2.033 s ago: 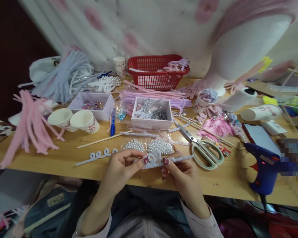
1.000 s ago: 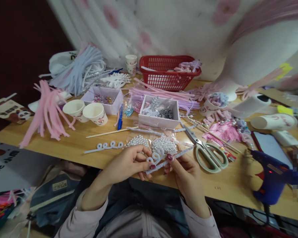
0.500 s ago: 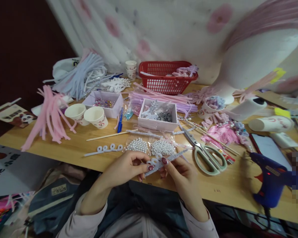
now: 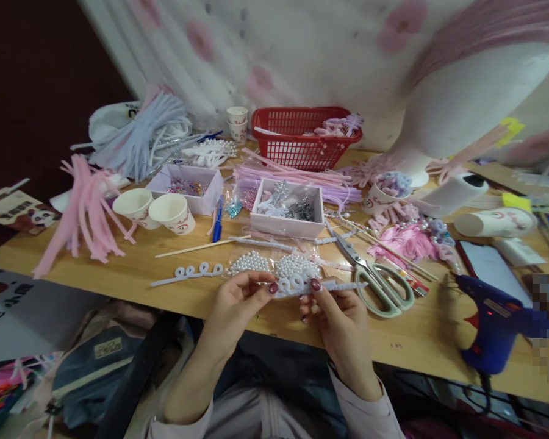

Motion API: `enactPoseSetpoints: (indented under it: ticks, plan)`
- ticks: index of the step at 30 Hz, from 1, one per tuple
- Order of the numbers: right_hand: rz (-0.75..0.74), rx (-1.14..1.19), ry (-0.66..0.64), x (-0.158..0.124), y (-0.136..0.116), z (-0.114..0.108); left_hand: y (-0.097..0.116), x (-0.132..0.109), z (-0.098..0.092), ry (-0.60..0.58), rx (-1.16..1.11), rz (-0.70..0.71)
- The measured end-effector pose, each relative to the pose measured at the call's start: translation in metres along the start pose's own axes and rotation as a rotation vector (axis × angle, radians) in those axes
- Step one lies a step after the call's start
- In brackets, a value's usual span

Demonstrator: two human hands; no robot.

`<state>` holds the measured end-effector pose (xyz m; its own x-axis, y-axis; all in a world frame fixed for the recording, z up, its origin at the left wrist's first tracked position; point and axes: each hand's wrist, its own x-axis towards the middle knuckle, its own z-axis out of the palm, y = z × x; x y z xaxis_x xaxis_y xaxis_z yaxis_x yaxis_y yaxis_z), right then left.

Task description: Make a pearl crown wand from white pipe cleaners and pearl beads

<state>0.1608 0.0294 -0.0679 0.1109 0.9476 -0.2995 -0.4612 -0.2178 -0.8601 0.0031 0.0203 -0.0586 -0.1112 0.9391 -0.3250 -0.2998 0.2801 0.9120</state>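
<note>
Between my hands is a pale pipe cleaner (image 4: 296, 283) bent into small loops, its straight tail pointing right. My left hand (image 4: 242, 305) pinches its left end between thumb and fingers. The thumb and fingers of my right hand (image 4: 341, 314) are closed on it just right of the loops. Just behind my hands lie two clear bags of white pearl beads (image 4: 297, 266). Left of them a similar looped pipe cleaner (image 4: 199, 272) rests on the table. Green-handled scissors (image 4: 384, 286) lie open to the right of my right hand.
A blue glue gun (image 4: 489, 323) stands at the right, its red light on, near a phone (image 4: 494, 271). Behind are a white box (image 4: 286, 225), paper cups (image 4: 171, 214), a red basket (image 4: 302, 146) and a white mannequin head (image 4: 476, 103). The table's front edge runs below my hands.
The looped pipe cleaner has turned from a slant to nearly level, its tail swinging down at the right. My hands have moved slightly apart, both still gripping it. The view has shifted a little.
</note>
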Motion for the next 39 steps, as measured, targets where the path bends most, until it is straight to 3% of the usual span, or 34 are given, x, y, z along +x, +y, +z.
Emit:
enactPoseSetpoints:
  ticks: [5, 8, 11, 19, 29, 33, 39]
  plan:
    - [-0.069, -0.036, 0.011, -0.001, 0.003, -0.003, -0.005, -0.003, -0.002, -0.078, 0.113, 0.091]
    - [-0.125, -0.081, 0.000, 0.000, 0.009, -0.007, -0.007, -0.004, -0.002, -0.061, 0.205, 0.255]
    - [-0.204, -0.134, -0.043, 0.001, 0.014, -0.011, -0.005, -0.003, -0.001, -0.049, 0.263, 0.310]
    - [-0.294, -0.315, -0.268, -0.003, 0.003, -0.008, 0.001, 0.001, 0.001, -0.159, 0.393, 0.300]
    - [-0.190, -0.285, -0.034, -0.011, 0.005, -0.007, 0.015, -0.001, 0.012, -0.299, 0.663, 0.292]
    - [-0.123, -0.252, -0.086, -0.007, 0.003, -0.009, 0.013, -0.001, 0.010, -0.297, 0.599, 0.256]
    - [-0.102, -0.160, -0.119, -0.001, 0.007, -0.013, 0.014, -0.002, -0.009, -0.280, 0.331, -0.001]
